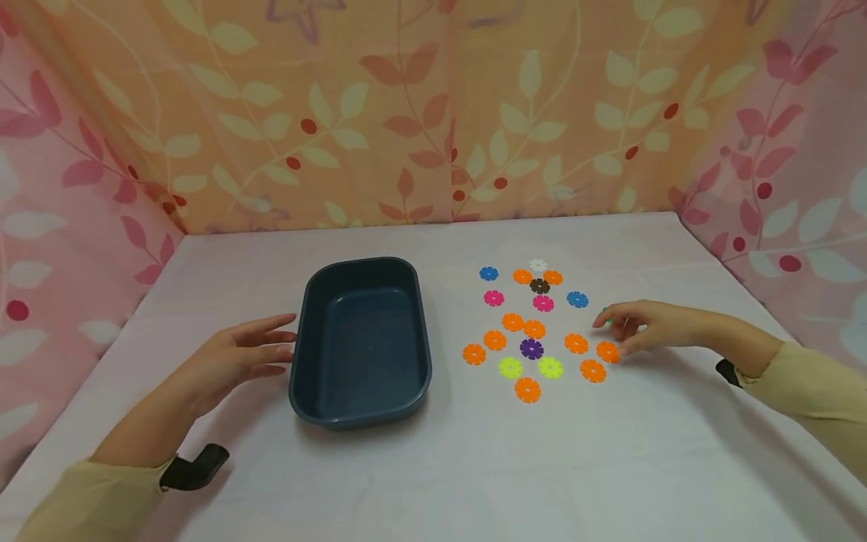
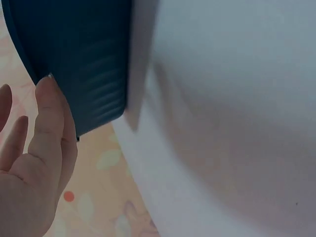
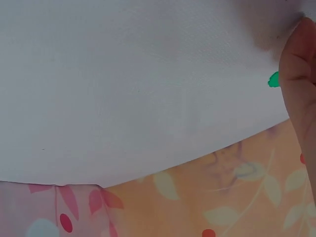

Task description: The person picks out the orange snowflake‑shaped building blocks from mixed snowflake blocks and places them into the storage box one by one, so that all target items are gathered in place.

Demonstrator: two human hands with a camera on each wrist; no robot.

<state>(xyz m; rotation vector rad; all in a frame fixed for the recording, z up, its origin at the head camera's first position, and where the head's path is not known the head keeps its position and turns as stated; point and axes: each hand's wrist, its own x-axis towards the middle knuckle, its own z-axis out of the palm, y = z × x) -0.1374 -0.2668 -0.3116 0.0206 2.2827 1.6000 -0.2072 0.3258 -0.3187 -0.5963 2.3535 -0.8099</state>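
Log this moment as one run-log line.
left hand: beside dark bin; right hand: by rightmost orange disc; green piece: partly hidden by right hand; other discs: spread right of bin

Dark blue tub [image 1: 369,346], multicoloured discs [image 1: 527,390], leaf-patterned orange-and-pink backdrop [image 1: 379,165]

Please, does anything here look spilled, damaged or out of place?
Nothing stands out. The tray stands upright without visible damage, and the discs lie scattered beside it. The green disc, partly hidden by the right hand, cannot be fully checked.
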